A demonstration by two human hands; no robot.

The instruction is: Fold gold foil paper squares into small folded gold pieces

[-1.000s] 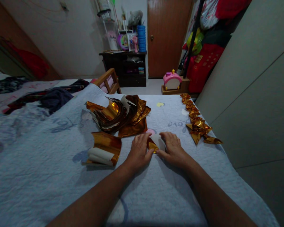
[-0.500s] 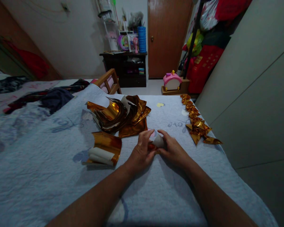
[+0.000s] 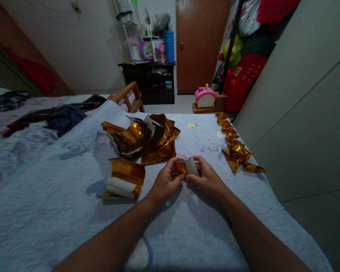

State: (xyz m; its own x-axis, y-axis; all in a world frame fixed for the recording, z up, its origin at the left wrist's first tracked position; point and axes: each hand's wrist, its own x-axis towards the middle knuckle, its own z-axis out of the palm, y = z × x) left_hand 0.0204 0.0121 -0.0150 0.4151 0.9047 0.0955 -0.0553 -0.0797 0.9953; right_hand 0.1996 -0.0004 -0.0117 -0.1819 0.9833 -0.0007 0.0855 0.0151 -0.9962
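Both of my hands pinch one small folded sheet of gold paper (image 3: 187, 166), its white back facing me, just above the light blue bedspread (image 3: 59, 211). My left hand (image 3: 164, 180) grips its left, gold side. My right hand (image 3: 208, 177) grips its right side. A heap of curled gold sheets (image 3: 143, 138) lies just beyond my left hand. Two rolled gold sheets (image 3: 123, 177) with white backs lie to the left of it.
A row of several folded gold pieces (image 3: 235, 145) runs along the bed's right edge beside a pale wardrobe wall (image 3: 300, 113). Dark clothes (image 3: 62, 117) lie at the far left. A wooden chair (image 3: 129, 96), a dark shelf (image 3: 153, 81) and a pink toy (image 3: 205, 96) stand beyond the bed.
The sheet was pressed flat on the bedspread under both hands. Now both hands have lifted it slightly and hold it between the fingers, folded smaller.
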